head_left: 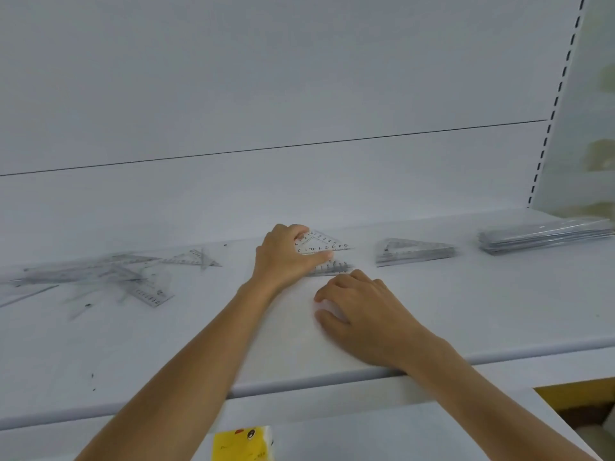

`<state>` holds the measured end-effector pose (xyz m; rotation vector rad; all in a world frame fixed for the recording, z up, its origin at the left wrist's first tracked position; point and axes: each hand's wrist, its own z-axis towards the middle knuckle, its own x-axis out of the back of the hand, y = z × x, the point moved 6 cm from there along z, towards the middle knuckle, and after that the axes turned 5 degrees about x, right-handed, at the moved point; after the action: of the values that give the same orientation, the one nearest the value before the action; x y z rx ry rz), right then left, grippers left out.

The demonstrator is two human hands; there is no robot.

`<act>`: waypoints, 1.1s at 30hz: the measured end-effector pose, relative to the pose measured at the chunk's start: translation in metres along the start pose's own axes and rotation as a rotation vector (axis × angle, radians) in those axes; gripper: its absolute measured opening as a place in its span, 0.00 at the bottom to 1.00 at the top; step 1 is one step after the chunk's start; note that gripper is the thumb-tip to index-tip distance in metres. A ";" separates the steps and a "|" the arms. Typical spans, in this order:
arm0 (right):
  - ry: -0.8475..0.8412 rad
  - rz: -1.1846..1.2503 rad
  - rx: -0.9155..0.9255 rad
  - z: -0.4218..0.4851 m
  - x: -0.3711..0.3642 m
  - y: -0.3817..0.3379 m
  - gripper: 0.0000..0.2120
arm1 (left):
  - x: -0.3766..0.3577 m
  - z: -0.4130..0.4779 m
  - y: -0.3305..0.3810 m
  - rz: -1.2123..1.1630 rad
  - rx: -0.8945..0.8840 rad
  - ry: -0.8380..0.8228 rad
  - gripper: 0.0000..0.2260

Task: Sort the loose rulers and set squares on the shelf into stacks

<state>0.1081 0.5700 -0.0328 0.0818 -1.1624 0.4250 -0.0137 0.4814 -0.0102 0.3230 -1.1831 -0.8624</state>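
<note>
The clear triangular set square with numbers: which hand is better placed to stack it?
Left hand, probably: its fingers grip the clear triangular set square by a small pile of clear pieces. The right hand rests empty on the white shelf.

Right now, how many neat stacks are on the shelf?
3: a low stack under the set square the left hand holds, a set-square stack beside it, a ruler stack far right. Loose heap may hide more.
</note>
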 end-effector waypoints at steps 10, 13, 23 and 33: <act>-0.006 0.001 0.003 -0.001 -0.002 0.001 0.15 | -0.019 -0.004 -0.017 0.300 0.068 -0.205 0.30; 0.005 0.004 0.005 0.000 -0.002 0.003 0.15 | -0.017 -0.004 -0.016 0.297 0.048 -0.204 0.27; -0.136 -0.066 -0.001 0.024 0.004 -0.007 0.15 | 0.040 -0.018 -0.024 0.041 0.077 -0.175 0.13; 0.043 0.200 0.073 0.137 -0.029 -0.126 0.09 | 0.206 -0.075 -0.166 0.116 0.078 -0.071 0.05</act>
<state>0.0250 0.4077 0.0157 0.0200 -1.1169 0.6436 0.0085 0.2077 -0.0055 0.2860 -1.2905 -0.7329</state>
